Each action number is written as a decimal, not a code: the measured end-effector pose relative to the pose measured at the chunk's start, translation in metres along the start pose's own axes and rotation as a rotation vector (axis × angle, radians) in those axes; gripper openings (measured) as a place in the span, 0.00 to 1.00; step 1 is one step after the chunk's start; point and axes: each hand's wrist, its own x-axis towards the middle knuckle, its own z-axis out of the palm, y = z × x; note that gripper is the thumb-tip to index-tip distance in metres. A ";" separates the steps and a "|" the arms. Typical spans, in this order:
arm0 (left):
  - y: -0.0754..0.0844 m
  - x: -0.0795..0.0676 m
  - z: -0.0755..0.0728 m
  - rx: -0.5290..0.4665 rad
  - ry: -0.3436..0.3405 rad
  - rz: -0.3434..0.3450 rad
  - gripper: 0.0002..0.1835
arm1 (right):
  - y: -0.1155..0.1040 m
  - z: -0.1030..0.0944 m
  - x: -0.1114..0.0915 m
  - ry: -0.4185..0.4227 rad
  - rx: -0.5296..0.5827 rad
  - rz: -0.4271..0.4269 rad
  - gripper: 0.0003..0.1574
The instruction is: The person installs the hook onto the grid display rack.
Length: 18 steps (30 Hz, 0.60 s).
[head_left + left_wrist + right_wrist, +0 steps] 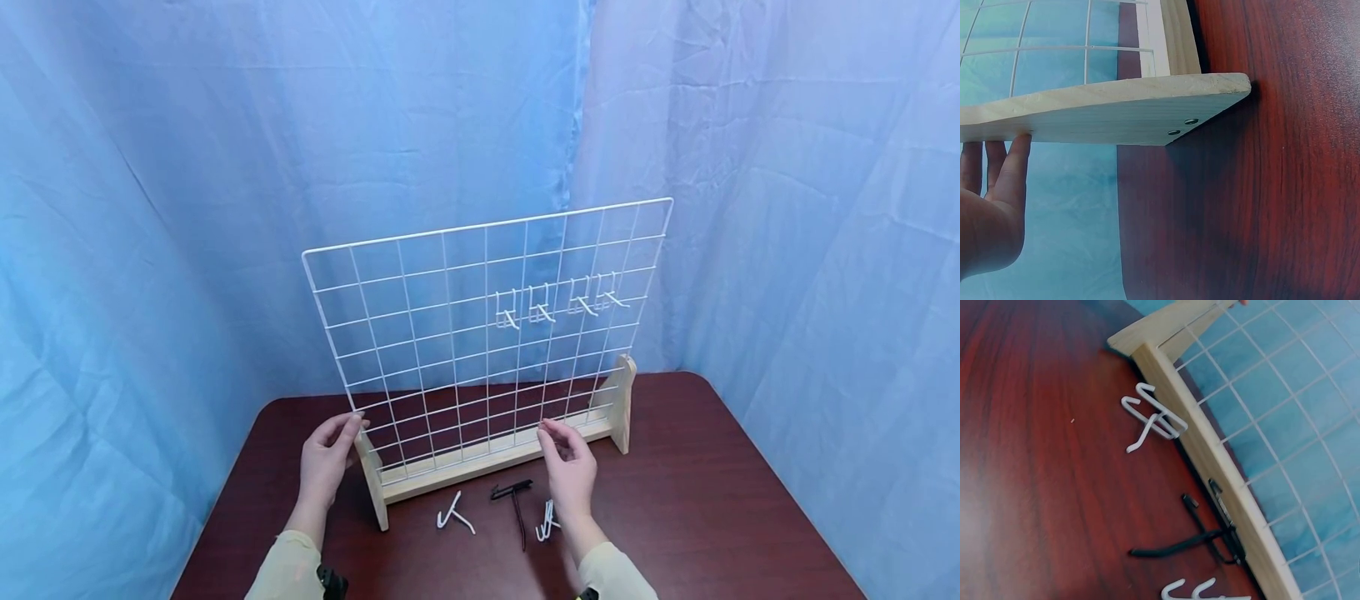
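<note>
A white wire grid (420, 333) stands upright in a pale wooden stand (495, 452). At its left end my left hand (322, 454) grips the top of the wooden end panel (1104, 119); in the left wrist view, fingers (1013, 172) touch the panel's outer face. My right hand (572, 471) is in front of the grid's lower part, thumb and fingertips pinching at a wire there; the right wrist view does not show this hand. Several white hooks (540, 312) hang on the grid's upper right.
On the dark red table (697, 500), before the stand, lie a white hook (1157, 419), a black hook (1210, 537) and another white hook (1188, 590). The second wooden end panel (624, 404) is at the right. Blue curtains (450, 108) surround the table.
</note>
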 end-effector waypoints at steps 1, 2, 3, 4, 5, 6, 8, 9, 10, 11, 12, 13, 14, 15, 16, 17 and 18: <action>0.000 0.000 0.000 -0.002 0.003 -0.002 0.23 | 0.002 -0.002 -0.001 0.001 -0.001 0.004 0.11; 0.000 0.000 0.000 -0.002 0.006 -0.004 0.23 | 0.003 -0.004 -0.002 0.003 0.000 0.004 0.11; 0.001 0.000 0.000 -0.003 0.010 -0.006 0.23 | 0.005 -0.006 -0.003 0.004 -0.001 0.001 0.12; 0.001 0.000 0.000 -0.005 0.013 -0.007 0.23 | 0.007 -0.008 -0.003 0.005 -0.001 0.000 0.11; 0.001 0.000 0.000 -0.008 0.018 -0.009 0.23 | 0.008 -0.010 -0.004 0.007 0.001 -0.002 0.11; 0.001 -0.001 0.000 -0.013 0.020 -0.010 0.23 | 0.010 -0.012 -0.005 0.009 -0.003 -0.008 0.11; 0.001 -0.001 0.001 -0.019 0.025 -0.010 0.23 | 0.012 -0.016 -0.006 0.017 -0.012 -0.015 0.10; 0.001 -0.001 0.001 -0.025 0.027 -0.008 0.23 | 0.013 -0.018 -0.007 0.022 -0.015 -0.018 0.10; 0.001 -0.001 0.001 -0.025 0.030 -0.005 0.22 | 0.014 -0.020 -0.008 0.027 -0.019 -0.019 0.10; 0.001 -0.001 0.001 -0.025 0.035 -0.001 0.22 | 0.015 -0.021 -0.008 0.032 -0.026 -0.020 0.10; 0.001 -0.001 0.002 -0.028 0.040 0.004 0.22 | 0.016 -0.023 -0.009 0.036 -0.032 -0.020 0.10; 0.001 -0.002 0.002 -0.025 0.050 0.012 0.21 | 0.017 -0.024 -0.009 0.040 -0.039 -0.017 0.10; 0.002 -0.002 0.003 -0.028 0.059 0.020 0.20 | 0.018 -0.026 -0.009 0.043 -0.047 -0.017 0.10; 0.002 -0.002 0.003 -0.023 0.071 0.031 0.20 | 0.019 -0.027 -0.010 0.045 -0.051 -0.013 0.10; 0.002 -0.003 0.003 -0.011 0.086 0.043 0.19 | 0.020 -0.028 -0.010 0.047 -0.057 -0.010 0.10; 0.002 -0.003 0.003 0.001 0.102 0.057 0.18 | 0.020 -0.029 -0.010 0.049 -0.061 -0.009 0.10; 0.002 -0.003 0.004 0.013 0.115 0.069 0.18 | 0.021 -0.030 -0.010 0.049 -0.065 -0.008 0.10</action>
